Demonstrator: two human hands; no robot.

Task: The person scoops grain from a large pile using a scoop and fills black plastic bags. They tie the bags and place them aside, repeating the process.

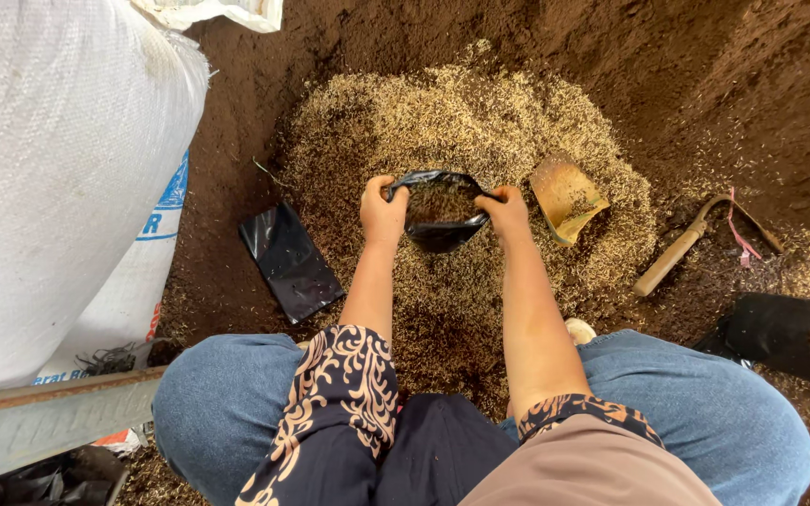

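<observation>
I sit over a heap of pale husks mixed with dark soil point(480, 131). My left hand point(382, 212) and my right hand point(506, 212) each pinch one side of the rim of a small black plastic bag point(442, 232), holding its mouth wide. The bag is upright and filled with the soil and husk mix. A flat, folded black plastic bag point(289, 260) lies on the ground to the left of my left arm. A yellowish scoop point(566, 197) lies on the heap just right of my right hand.
Large white woven sacks point(58, 178) stand on the left. A wooden-handled hoe point(686, 245) with a pink string lies at the right. Another black bag holding mix point(789, 337) sits by my right knee. A metal bar point(39, 422) runs at lower left.
</observation>
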